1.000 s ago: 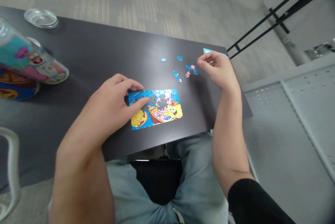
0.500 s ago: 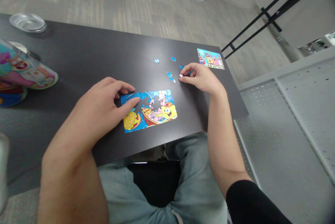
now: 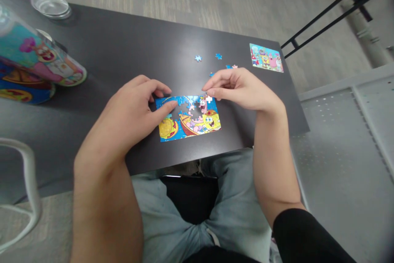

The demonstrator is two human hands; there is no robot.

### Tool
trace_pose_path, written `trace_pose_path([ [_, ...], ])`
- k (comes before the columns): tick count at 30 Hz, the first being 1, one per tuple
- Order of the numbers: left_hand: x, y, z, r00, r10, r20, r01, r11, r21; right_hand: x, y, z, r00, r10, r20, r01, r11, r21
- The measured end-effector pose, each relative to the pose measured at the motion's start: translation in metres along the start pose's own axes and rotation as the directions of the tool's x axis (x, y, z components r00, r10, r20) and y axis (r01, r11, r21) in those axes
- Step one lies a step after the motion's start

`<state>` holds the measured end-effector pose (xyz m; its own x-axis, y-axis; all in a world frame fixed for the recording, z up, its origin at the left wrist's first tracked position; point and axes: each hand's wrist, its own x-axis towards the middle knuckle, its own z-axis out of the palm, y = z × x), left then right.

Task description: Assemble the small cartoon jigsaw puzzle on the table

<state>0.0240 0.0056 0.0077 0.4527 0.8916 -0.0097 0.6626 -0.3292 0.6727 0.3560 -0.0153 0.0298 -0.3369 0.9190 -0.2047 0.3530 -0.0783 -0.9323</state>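
Observation:
A partly assembled jigsaw puzzle (image 3: 212, 121) with a yellow cartoon figure and a boat lies flat on the table, with dark gaps in its upper middle. My left hand (image 3: 132, 111) rests at its upper left corner. The thumb lies on the picture and the fingers are apart from it, along the far edge. Over the upper right corner, my right hand (image 3: 237, 88) pinches a small puzzle piece (image 3: 208, 94) between thumb and fingertips, mostly hidden. A whitish patch shows just below those fingertips. Loose pieces lie beyond, among them a pale blue piece (image 3: 198, 58) and a blue piece (image 3: 218, 56).
A small picture card (image 3: 266, 58) lies at the table's far right. On the left stand cartoon-printed containers (image 3: 43, 56), with round metal lids (image 3: 51, 5) behind them. A white curved chair frame (image 3: 29, 172) is at lower left. The dark table (image 3: 123, 45) ends close to my lap.
My right hand has moved left and nearer from the loose pieces to the puzzle's upper right corner, carrying a piece. My left hand stays at the puzzle. The whole view has shifted.

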Motion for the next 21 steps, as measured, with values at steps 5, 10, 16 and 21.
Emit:
trace_pose_path([
  [5,-0.002,0.001,0.000,1.000,-0.004,-0.002,0.004,1.000,-0.017,-0.001,-0.004,0.011,0.994,0.075,0.079,-0.076,0.997,0.003],
  [10,-0.001,-0.001,0.002,0.999,0.036,-0.022,-0.036,0.999,-0.024,0.003,0.000,0.014,0.990,0.030,0.137,-0.032,0.999,0.011],
  [16,-0.001,-0.001,0.003,0.998,0.057,-0.020,-0.057,0.998,-0.020,0.007,0.008,0.015,0.982,-0.007,0.188,0.008,1.000,-0.003],
  [21,-0.001,-0.002,0.003,0.998,0.056,-0.023,-0.056,0.998,-0.012,0.007,-0.001,0.023,0.986,0.077,0.150,-0.066,0.995,-0.077],
])
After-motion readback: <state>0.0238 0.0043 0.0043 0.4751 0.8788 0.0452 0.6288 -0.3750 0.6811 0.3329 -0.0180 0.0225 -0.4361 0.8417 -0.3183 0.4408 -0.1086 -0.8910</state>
